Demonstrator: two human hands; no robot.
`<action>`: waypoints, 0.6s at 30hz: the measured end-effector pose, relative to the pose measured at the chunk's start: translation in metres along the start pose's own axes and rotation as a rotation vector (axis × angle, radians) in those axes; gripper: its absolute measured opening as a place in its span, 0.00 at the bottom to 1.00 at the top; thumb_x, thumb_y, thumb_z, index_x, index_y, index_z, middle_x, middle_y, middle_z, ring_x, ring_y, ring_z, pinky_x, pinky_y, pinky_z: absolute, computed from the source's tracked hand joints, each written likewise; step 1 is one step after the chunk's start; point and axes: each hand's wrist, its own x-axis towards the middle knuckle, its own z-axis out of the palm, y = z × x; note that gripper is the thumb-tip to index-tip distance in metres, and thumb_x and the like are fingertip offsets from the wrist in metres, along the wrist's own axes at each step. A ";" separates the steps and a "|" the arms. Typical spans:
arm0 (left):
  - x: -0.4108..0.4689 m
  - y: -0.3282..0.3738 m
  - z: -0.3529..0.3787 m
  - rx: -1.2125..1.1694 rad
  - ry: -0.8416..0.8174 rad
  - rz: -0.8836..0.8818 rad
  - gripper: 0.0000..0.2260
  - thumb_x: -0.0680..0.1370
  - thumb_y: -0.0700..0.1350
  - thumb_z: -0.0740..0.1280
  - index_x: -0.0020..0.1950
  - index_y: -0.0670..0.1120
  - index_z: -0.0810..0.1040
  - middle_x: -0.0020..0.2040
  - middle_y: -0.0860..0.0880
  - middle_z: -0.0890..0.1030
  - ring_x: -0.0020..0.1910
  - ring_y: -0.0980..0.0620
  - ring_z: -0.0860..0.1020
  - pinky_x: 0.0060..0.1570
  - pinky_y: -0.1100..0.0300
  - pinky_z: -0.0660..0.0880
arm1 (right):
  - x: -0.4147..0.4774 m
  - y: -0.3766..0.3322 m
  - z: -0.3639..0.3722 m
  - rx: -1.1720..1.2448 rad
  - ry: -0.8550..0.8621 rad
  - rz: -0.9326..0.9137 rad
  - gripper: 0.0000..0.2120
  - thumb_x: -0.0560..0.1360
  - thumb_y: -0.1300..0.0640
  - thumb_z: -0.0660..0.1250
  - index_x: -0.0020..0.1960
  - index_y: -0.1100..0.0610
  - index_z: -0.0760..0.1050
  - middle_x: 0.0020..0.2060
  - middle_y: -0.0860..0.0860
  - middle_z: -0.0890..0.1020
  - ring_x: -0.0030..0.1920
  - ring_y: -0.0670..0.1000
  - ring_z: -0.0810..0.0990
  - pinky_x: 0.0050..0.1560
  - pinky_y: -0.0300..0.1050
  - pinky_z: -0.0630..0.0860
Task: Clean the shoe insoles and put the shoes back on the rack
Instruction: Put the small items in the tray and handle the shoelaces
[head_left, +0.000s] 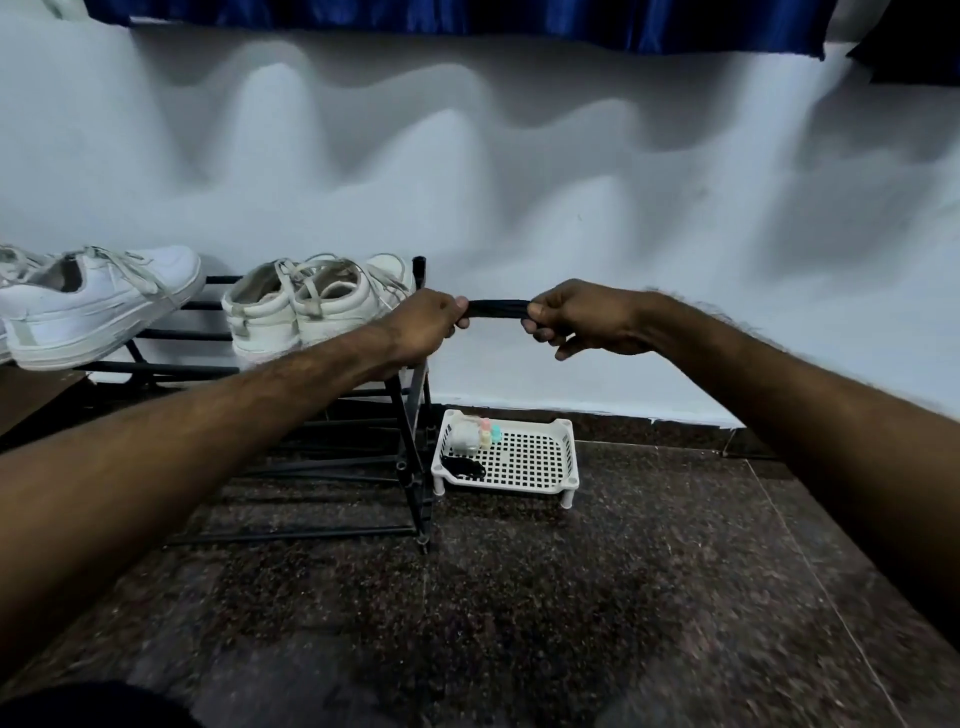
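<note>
A thin black strip, seen edge-on and probably an insole (497, 306), is stretched level in the air between my hands. My left hand (423, 327) pinches its left end and my right hand (582, 319) pinches its right end. Behind my left hand a pair of white high-top shoes (311, 306) stands on the top shelf of the black rack (415, 441). A white low sneaker (98, 306) lies tilted on the same shelf further left, with part of another shoe at the frame edge.
A white perforated plastic tray (524, 460) stands on the dark speckled floor right of the rack, holding a white bottle, small pastel items and a black piece. A white wall runs behind; a blue curtain hangs above.
</note>
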 end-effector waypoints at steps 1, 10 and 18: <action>0.006 -0.009 0.009 0.029 0.029 0.011 0.16 0.84 0.50 0.54 0.44 0.44 0.76 0.35 0.48 0.70 0.29 0.52 0.66 0.28 0.60 0.61 | 0.009 0.012 0.001 -0.006 -0.008 0.009 0.15 0.84 0.54 0.53 0.40 0.54 0.71 0.32 0.48 0.70 0.32 0.46 0.66 0.38 0.39 0.71; 0.064 -0.131 0.147 0.484 -0.016 -0.040 0.14 0.80 0.49 0.63 0.44 0.43 0.82 0.44 0.42 0.82 0.46 0.43 0.79 0.43 0.56 0.71 | 0.102 0.188 0.029 -0.107 -0.063 0.168 0.16 0.83 0.56 0.56 0.38 0.54 0.74 0.31 0.49 0.73 0.33 0.47 0.69 0.35 0.41 0.68; 0.113 -0.229 0.204 1.126 -0.146 -0.127 0.11 0.81 0.44 0.61 0.62 0.45 0.76 0.62 0.44 0.75 0.62 0.44 0.72 0.51 0.53 0.74 | 0.187 0.280 0.119 -0.348 -0.118 0.185 0.14 0.81 0.58 0.57 0.46 0.60 0.79 0.35 0.50 0.77 0.36 0.48 0.73 0.34 0.40 0.66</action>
